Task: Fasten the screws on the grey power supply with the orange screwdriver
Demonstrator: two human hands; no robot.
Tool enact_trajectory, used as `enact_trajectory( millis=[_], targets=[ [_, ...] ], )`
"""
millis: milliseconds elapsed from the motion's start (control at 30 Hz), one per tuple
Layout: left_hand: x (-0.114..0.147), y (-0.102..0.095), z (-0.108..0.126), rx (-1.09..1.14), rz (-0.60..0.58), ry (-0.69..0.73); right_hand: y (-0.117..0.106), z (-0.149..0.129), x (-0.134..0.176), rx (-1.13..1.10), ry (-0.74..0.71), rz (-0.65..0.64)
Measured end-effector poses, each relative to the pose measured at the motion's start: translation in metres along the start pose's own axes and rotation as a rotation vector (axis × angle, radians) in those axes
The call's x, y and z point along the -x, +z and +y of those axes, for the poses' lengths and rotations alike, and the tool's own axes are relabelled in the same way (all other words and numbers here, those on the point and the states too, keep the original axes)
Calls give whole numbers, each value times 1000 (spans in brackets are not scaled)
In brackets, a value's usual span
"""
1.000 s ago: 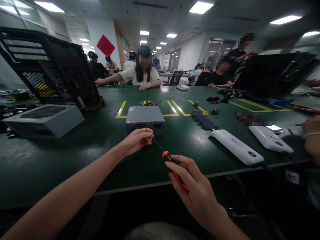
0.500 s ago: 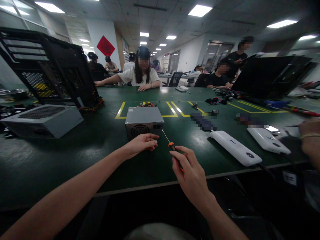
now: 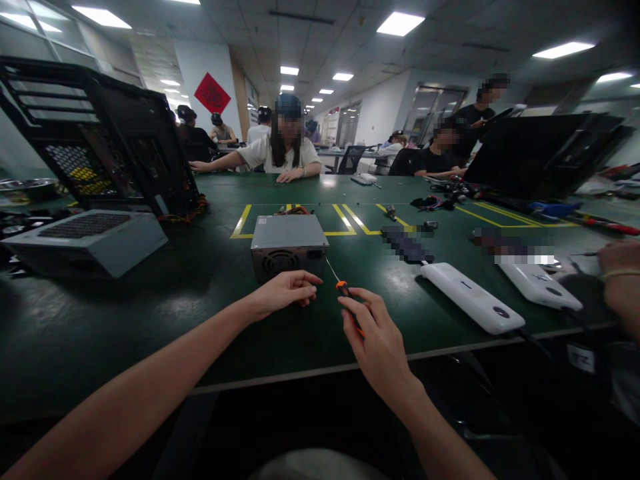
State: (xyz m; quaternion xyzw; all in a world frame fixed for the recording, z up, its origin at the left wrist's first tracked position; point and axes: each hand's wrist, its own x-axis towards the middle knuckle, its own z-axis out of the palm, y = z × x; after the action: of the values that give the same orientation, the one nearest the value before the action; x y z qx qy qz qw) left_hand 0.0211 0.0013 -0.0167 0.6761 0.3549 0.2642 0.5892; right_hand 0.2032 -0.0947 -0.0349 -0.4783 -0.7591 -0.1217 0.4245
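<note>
1. Right hand: closed lightly about an orange-and-black screwdriver, the handle being pinched between thumb and fingers. The slim shaft is directed forward, away from the hand.
2. Left hand: held open, fingers loosely extended towards the screwdriver; whether anything small is held there cannot be told.
3. Grey power supply: set just beyond the left hand, fan grille and socket turned towards the hands. The screwdriver's tip is shown by the right edge of its front; contact cannot be told. Coloured cables are seen behind it.
4. Second power supply: placed well to the left of the left hand, vented face upward.
5. Black computer case: stood behind item 4, farther from the hands.
6. White device: laid to the right of the right hand; a similar unit is laid farther right.
7. Green surface: extended beneath the hands, marked beyond them with yellow tape.
</note>
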Motion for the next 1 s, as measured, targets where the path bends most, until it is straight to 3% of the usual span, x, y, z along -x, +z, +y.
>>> enact_trajectory(
  millis=[133, 300, 400, 533, 667, 1000],
  targets=[
    [1, 2, -4, -187, 40, 84, 1, -2, 0, -48, 14, -48],
    [6, 3, 2, -802, 335, 540, -1, -5, -1, -62, -12, -57],
    [7, 1, 9, -1014, 511, 703, -3, -4, -3, -23, -77, 10],
    [3, -3, 12, -1214, 628, 715, -8, 0, -9, 9, -62, 71],
    [-1, -6, 10, -1260, 600, 658, -10, 1, -15, -14, -6, 53],
    [2, -5, 8, -1260, 602, 602, -5, 2, -15, -32, -84, 100]
  ],
)
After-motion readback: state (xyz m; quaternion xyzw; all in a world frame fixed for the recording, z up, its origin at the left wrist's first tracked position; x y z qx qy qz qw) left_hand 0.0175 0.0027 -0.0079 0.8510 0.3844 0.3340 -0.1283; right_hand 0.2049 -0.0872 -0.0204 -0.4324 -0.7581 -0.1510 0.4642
